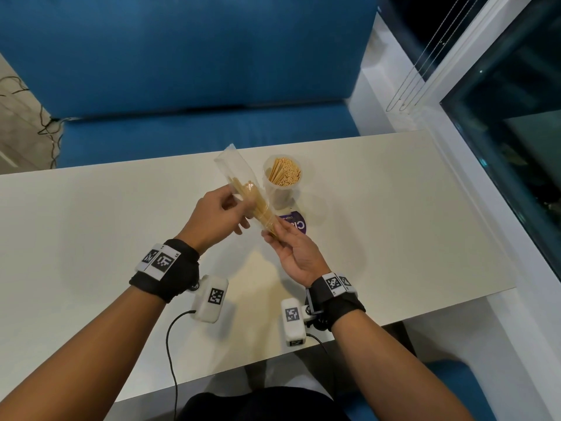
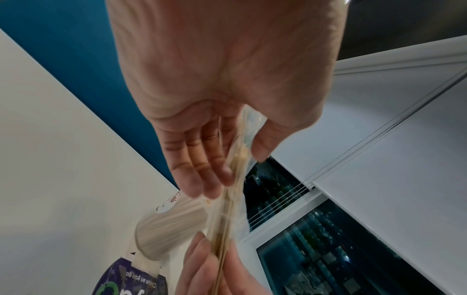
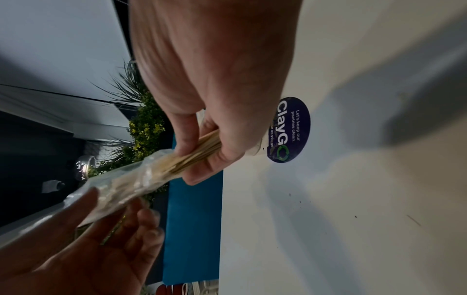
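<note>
A clear plastic bag [image 1: 235, 174] with a bundle of thin wooden sticks [image 1: 261, 211] in it is held tilted above the white table [image 1: 121, 226]. My left hand [image 1: 239, 208] pinches the bag's middle between thumb and fingers, as the left wrist view shows of the bag [image 2: 243, 157]. My right hand [image 1: 273, 233] grips the sticks' near end, which pokes out of the bag; the right wrist view shows these sticks [image 3: 202, 149] and the bag [image 3: 126, 185]. A translucent cup [image 1: 282, 183] packed with upright sticks stands just behind the hands.
A round purple sticker [image 1: 296, 224] lies on the table under the cup's near side and shows as the sticker [image 3: 290, 129] in the right wrist view. A blue sofa [image 1: 197, 86] runs along the table's far edge. A window frame [image 1: 455, 165] borders the right side.
</note>
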`<control>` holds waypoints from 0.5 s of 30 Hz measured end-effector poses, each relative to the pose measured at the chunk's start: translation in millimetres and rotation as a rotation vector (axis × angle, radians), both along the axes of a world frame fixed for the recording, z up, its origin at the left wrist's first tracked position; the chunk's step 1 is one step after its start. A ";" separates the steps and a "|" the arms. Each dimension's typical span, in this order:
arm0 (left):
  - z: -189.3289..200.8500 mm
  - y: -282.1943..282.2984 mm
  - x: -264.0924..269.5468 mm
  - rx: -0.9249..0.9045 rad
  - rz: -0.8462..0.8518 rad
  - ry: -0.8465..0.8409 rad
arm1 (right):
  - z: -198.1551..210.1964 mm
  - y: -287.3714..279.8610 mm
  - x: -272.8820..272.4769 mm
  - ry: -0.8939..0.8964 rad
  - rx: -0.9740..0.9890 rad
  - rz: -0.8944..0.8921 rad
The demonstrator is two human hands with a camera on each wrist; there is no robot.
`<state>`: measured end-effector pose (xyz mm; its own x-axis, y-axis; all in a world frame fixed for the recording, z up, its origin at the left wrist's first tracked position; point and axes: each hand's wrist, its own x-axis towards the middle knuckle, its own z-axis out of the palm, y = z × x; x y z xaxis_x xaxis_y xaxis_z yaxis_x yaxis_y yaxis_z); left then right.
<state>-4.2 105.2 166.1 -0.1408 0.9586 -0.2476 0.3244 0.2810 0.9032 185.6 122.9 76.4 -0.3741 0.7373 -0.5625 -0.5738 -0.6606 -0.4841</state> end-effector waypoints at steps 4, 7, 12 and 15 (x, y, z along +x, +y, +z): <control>-3.5 1.2 0.8 0.037 0.052 -0.002 | -1.4 -1.0 -1.6 0.005 0.042 0.027; -9.0 2.4 1.1 0.025 0.062 -0.027 | -3.6 -0.1 -3.4 -0.033 0.109 0.081; -13.9 1.7 1.5 0.015 0.055 -0.089 | -5.1 1.9 -3.0 -0.161 0.188 0.202; -16.8 3.5 3.1 0.002 0.085 -0.130 | -1.3 0.7 -1.0 -0.329 0.284 0.317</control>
